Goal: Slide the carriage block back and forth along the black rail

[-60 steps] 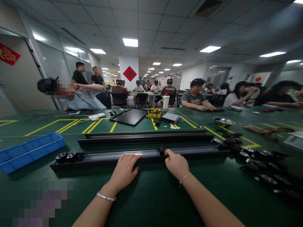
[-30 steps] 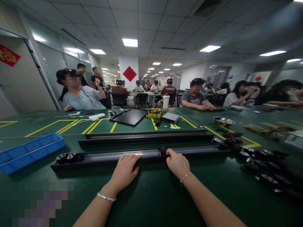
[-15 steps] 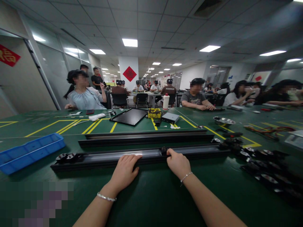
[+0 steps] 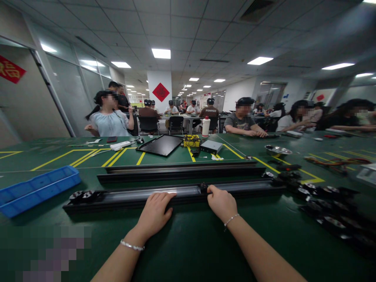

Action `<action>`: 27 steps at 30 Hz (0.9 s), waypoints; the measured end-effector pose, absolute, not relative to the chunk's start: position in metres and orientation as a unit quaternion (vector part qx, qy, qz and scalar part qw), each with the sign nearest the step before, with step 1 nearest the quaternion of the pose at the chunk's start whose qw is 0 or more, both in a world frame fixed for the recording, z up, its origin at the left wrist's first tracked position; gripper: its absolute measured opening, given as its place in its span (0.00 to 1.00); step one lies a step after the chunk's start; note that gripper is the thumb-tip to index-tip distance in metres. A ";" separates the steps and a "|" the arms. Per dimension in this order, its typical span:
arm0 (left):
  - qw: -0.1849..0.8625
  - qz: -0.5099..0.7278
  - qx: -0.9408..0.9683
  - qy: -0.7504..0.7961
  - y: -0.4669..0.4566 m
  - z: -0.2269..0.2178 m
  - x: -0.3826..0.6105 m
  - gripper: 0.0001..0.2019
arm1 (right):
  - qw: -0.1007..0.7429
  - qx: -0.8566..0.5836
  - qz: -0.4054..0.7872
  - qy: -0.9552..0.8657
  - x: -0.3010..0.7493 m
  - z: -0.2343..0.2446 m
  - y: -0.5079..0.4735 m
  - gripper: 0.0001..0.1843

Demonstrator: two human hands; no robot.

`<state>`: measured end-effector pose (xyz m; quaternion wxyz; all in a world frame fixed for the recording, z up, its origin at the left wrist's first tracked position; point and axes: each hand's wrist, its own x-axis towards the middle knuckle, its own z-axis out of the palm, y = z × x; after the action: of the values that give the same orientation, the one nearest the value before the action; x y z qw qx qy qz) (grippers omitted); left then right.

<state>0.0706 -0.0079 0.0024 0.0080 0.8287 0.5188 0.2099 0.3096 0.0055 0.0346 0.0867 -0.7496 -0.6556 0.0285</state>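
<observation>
A long black rail point(image 4: 126, 194) with a shiny grey channel lies crosswise on the green table before me. My left hand point(image 4: 155, 214) rests on its near edge, fingers laid across the channel and thumb apart, gripping nothing. On the rail sits a small black part point(image 4: 203, 187). My right hand point(image 4: 222, 201) has its fingers curled against this part's right side, thumb hidden. Two round metal-faced black pieces point(image 4: 82, 196) sit at the rail's left end. Just behind it lies a second black rail point(image 4: 176, 173), parallel to the first.
A blue plastic bin point(image 4: 41, 188) stands at left. Several black parts with round metal faces point(image 4: 331, 221) are heaped at right, near a metal bowl point(image 4: 278, 150) and wires point(image 4: 337, 163). Farther back are a black tray point(image 4: 160, 145) and a white bottle point(image 4: 206, 127). Co-workers sit across the table.
Both my hands and the rail stay almost exactly where they were. Across the table at left, the seated co-worker in light blue has shifted to the right.
</observation>
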 end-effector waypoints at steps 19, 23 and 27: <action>0.006 0.212 0.828 0.519 -0.007 0.000 0.069 0.22 | 0.088 -0.750 0.042 -0.655 0.312 0.038 0.006 0.17; 0.006 0.212 0.828 0.519 -0.007 -0.001 0.069 0.22 | 0.093 -0.752 0.030 -0.652 0.313 0.036 0.007 0.17; 0.006 0.211 0.828 0.519 -0.007 0.001 0.070 0.22 | 0.095 -0.754 0.028 -0.650 0.314 0.036 0.007 0.17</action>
<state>0.0702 -0.0074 0.0008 0.0056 0.8284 0.5187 0.2114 0.3140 0.0072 0.0360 0.0945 -0.7536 -0.6499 0.0279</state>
